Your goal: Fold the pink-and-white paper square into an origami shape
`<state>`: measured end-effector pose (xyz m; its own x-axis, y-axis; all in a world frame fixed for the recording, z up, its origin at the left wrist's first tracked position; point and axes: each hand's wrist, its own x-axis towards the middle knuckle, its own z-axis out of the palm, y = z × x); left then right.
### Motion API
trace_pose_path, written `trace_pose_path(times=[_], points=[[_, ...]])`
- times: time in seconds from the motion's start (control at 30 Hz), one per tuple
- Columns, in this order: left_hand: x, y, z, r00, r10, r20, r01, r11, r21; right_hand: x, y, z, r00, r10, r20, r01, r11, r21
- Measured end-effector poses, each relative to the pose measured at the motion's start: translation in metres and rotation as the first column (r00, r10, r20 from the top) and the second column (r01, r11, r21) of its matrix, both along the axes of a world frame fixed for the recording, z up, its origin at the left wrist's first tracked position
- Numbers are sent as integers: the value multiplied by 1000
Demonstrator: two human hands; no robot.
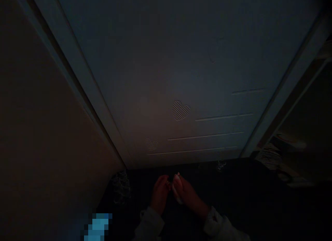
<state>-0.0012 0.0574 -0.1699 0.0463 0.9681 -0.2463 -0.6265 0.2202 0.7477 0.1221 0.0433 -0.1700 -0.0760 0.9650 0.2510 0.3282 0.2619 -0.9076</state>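
Observation:
The scene is very dark. My left hand (160, 194) and my right hand (187, 194) meet low in the middle of the view, over a dark surface (233, 206). Both have their fingers curled and pinched together around a small pale object (177, 189); what it is I cannot make out. Light-coloured sleeve cuffs show at both wrists.
A pale door (181, 78) with two heart shapes and thin horizontal lines rises straight ahead. A plain wall (38, 130) stands at the left. Shelves with dim items (285, 154) are at the right. A clear crinkly thing (120, 187) lies at the left corner.

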Motion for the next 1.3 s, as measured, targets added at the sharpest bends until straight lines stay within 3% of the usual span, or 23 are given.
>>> trace_pose_path(times=[0.13, 0.33, 0.6, 0.93, 1.1, 1.3], points=[[-1, 0, 0, 1000, 9, 4, -9, 999, 40, 0, 0, 1, 998, 22, 52, -19, 999, -42], [-3, 2, -2, 1000, -3, 7, 2, 999, 45, 0, -3, 4, 996, 61, 67, -62, 998, 4], [0, -2, 4, 996, -24, -80, 28, 999, 43, 1, -2, 6, 998, 12, 58, -11, 1000, -22], [0, -1, 4, 996, 62, -58, -61, 998, 26, -1, -1, 2, 996, 17, 86, -10, 996, -84], [-1, -1, 2, 998, 30, -64, -28, 999, 39, 0, -4, 5, 996, 48, 70, -43, 997, -70], [-1, -1, -2, 996, 12, -86, -9, 999, 43, 1, -3, 7, 1000, -9, -9, 8, 997, -77]])
